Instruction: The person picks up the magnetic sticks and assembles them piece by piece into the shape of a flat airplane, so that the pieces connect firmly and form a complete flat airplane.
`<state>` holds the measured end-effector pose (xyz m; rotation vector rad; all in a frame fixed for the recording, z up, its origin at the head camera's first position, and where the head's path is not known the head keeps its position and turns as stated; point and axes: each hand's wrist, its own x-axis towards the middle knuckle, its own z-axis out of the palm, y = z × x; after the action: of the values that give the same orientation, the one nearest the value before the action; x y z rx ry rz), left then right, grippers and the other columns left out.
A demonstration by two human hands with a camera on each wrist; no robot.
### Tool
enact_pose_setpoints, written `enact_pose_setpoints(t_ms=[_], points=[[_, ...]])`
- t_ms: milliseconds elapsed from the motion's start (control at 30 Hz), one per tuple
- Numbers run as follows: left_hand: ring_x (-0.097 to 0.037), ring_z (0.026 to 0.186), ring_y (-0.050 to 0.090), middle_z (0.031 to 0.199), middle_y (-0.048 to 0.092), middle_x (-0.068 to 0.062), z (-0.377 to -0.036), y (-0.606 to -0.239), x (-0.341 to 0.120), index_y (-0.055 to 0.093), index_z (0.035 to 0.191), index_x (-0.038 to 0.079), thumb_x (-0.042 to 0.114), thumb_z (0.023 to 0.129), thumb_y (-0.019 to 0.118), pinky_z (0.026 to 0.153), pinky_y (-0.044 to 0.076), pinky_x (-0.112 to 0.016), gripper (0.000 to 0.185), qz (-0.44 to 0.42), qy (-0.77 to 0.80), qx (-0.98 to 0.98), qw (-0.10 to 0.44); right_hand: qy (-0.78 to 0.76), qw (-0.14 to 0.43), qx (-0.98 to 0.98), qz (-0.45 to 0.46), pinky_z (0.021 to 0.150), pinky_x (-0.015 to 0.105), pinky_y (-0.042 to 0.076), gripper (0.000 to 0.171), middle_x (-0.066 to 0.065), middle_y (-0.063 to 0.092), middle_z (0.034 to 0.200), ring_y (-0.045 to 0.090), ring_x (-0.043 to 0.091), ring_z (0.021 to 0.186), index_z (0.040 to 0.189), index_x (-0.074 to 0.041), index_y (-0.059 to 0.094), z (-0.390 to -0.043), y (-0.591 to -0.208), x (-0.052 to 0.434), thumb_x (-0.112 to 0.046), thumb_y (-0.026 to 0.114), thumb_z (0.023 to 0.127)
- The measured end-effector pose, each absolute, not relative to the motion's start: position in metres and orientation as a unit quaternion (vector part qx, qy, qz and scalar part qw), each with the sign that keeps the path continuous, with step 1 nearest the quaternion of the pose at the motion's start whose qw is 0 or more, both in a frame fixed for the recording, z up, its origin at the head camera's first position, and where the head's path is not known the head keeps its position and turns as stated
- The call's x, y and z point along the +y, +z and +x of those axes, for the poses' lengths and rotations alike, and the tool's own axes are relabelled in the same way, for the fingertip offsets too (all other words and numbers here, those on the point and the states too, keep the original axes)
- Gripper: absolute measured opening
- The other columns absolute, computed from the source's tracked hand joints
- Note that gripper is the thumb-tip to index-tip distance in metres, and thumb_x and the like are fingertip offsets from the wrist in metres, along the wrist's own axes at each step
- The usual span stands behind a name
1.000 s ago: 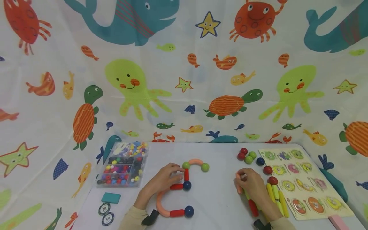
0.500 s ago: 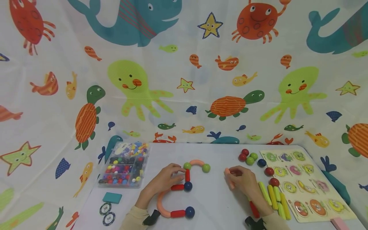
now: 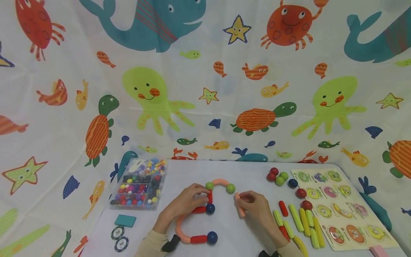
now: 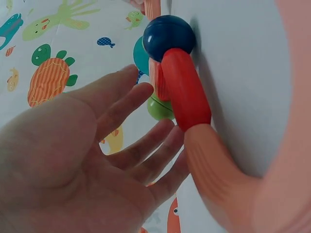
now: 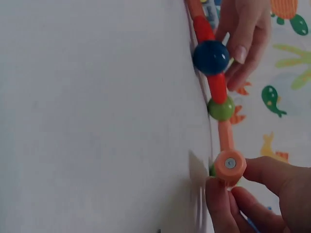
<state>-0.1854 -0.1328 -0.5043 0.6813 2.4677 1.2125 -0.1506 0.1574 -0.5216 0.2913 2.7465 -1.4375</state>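
Right hand point(image 3: 257, 208) grip pinches curved orange plastic rod point(image 3: 239, 209); left hand point(image 3: 184, 203), fingers relaxed, steadies ball-and-rod chain point(image 3: 209, 197). Risk: magnetic snap jolts chain askew.

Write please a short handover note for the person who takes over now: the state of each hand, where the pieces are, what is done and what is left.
Left hand: fingers straight, resting on the chain of sticks and balls at its short red stick.
Right hand: pinches a curved orange stick, just right of the chain's green end ball, not yet joined.
Done: chain runs from green ball over orange arch, red sticks and blue balls to a lower orange curve.
Left: loose yellow, green and red sticks and spare balls lie by the puzzle board.
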Motion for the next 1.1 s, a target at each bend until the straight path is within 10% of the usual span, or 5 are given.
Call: enact_pose_setpoints(t_ms=[1100], points=[[-0.034, 0.132, 0.05, 0.142, 0.055, -0.015, -0.177, -0.502, -0.122, 0.078, 0.115, 0.023, 0.036, 0.09, 0.077, 0.111, 0.039, -0.06, 0.029, 0.265, 0.382, 0.87, 0.165, -0.441, -0.026, 0.894, 0.083, 0.062, 0.021, 0.05, 0.019, 0.002, 0.072, 0.088, 0.061, 0.013, 0.079, 0.105, -0.007, 0.074, -0.158, -0.522, 0.126, -0.018, 0.078, 0.09]])
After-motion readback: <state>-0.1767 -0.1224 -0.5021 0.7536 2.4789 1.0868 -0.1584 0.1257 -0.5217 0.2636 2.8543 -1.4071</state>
